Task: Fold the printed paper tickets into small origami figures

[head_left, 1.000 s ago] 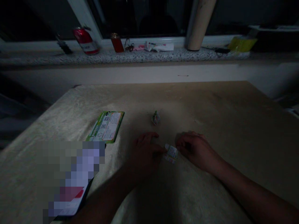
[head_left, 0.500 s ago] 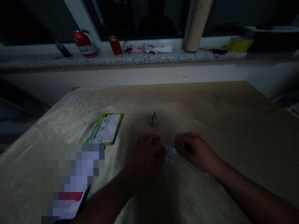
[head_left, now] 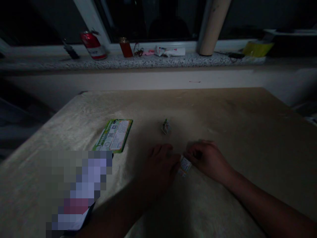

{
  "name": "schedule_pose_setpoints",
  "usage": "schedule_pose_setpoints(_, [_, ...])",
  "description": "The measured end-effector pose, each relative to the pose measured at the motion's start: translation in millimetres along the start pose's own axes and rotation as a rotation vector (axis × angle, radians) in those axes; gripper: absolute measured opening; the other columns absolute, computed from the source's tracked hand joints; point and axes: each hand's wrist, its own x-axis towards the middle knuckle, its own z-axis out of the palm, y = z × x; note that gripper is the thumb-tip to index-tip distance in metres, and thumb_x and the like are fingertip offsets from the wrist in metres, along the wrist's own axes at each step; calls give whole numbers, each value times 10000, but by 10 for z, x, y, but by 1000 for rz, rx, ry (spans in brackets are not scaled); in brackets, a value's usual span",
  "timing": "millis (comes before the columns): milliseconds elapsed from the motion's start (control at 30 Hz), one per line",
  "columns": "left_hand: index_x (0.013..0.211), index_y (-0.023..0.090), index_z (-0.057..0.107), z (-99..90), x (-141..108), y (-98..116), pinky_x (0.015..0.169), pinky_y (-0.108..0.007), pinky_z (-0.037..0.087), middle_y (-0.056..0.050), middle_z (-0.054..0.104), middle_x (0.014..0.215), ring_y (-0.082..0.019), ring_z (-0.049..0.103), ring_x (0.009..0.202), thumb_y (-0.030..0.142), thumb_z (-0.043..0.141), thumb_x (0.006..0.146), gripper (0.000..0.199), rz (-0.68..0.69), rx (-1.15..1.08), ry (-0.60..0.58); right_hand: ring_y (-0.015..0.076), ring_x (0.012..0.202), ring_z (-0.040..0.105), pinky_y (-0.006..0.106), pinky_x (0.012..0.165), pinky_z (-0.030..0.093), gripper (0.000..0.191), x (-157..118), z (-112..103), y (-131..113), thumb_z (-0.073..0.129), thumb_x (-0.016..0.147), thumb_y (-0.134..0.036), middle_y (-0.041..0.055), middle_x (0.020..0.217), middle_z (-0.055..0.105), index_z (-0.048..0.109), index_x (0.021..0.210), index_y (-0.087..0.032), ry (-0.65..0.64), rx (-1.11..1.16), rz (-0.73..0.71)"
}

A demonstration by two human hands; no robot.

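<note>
A small printed piece of paper (head_left: 185,164), white with an orange band, lies on the table between my two hands. My left hand (head_left: 160,165) rests palm down in shadow, its fingers stretched out and a fingertip at the paper's left edge. The fingers of my right hand (head_left: 208,158) are curled into a pinch at the paper's upper right corner. Beyond the hands stands a small folded paper figure (head_left: 165,127) with green on top. Darkness hides the fine detail of the fingertips.
Left of my hands lie a green printed card (head_left: 115,135) and a blurred-out phone-like device (head_left: 84,191). Behind the table (head_left: 223,115), a speckled windowsill (head_left: 146,62) carries a red can (head_left: 93,46), an orange-red jar (head_left: 126,48), a crumpled white tube (head_left: 174,52) and a cardboard tube (head_left: 214,29).
My left hand has spread its fingers and moved slightly right along the paper. The paper looks turned a little. My right hand keeps its pinch. The whole view has shifted slightly.
</note>
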Motion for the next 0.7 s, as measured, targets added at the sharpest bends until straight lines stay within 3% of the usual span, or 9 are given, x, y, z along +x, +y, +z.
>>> schedule_pose_setpoints(133, [1213,366,738,12,17,-26,1045,-511,405,-70,568,1366,-305,498,1252,223,619,964,311,46,-48,-79,158,642,569,315,711,364,249,18,9,21,737,885,-327,-46,589,590,635,684,-222,6,0,-2])
schedule_pose_setpoints(333, [987,299,806,21,38,-58,1059,-448,404,-40,621,1287,-266,522,1225,274,687,940,130,-5,-122,-25,152,651,576,304,698,364,279,22,-33,39,800,844,-358,-46,612,606,626,682,-212,-26,-29,-47])
schedule_pose_setpoints(700, [1053,309,789,32,-41,-46,987,-446,410,-50,628,1179,-261,541,1119,360,676,948,163,5,-81,11,154,667,609,286,669,386,182,-46,-221,61,861,746,-298,-36,693,670,704,816,-238,-182,1,-128])
